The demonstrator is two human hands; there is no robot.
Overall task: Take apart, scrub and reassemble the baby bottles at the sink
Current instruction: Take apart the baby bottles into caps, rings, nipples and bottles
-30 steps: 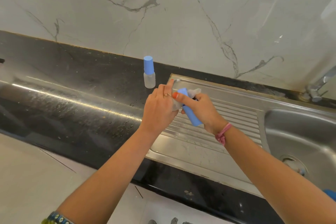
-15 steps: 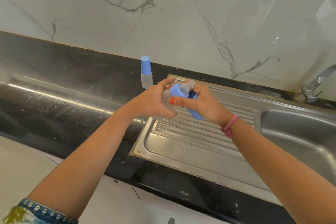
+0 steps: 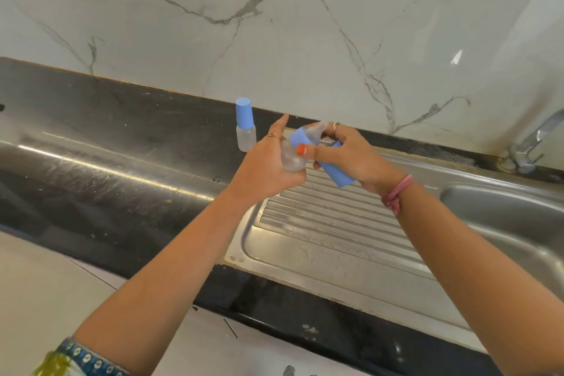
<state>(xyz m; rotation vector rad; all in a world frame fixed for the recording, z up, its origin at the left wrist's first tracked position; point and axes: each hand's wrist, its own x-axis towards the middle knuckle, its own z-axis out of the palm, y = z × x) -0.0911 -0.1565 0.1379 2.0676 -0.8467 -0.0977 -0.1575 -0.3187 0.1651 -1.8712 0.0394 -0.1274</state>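
One bottle [image 3: 245,127] stood assembled at the tabletop's back edge; the left hand [image 3: 268,166] gripped a second bottle [image 3: 293,156], the right hand [image 3: 345,152] held its cap [image 3: 337,172], likely going on last.

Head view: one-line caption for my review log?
Left hand holds clear bottle; right hand grips its blue collar and a blue cap.

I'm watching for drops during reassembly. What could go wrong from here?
1. The clear plastic bottle looks wet; the left hand might lose its grip over the ribbed steel drainboard.
2. The right hand also holds the blue cylindrical cap, which may slip while fitting the blue collar.
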